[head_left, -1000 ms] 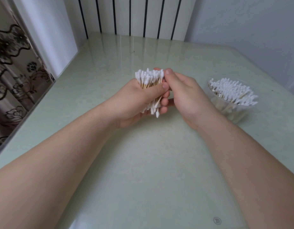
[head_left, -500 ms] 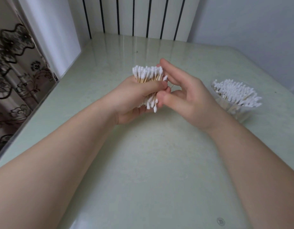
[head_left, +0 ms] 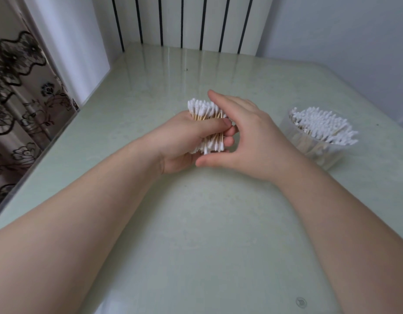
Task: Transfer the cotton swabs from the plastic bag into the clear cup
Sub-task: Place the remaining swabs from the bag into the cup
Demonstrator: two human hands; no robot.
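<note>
My left hand (head_left: 184,141) grips a thick bundle of cotton swabs (head_left: 204,111) with wooden sticks and white tips, held upright above the middle of the table. My right hand (head_left: 248,137) sits against the bundle's right side, index finger stretched over the top tips and thumb under the bottom tips, fingers fairly straight. The clear cup (head_left: 314,146) stands on the table to the right, filled with many swabs (head_left: 325,125). I cannot make out a plastic bag around the bundle.
The pale green glass-topped table (head_left: 207,234) runs to a white radiator (head_left: 184,21) at the back. A flower-patterned curtain (head_left: 16,98) hangs past the table's left edge. A white wall (head_left: 343,41) stands behind the cup.
My right hand let go of its grip on the bundle and spread out, index finger now over the top tips and thumb below. The left hand kept hold of the swabs.
</note>
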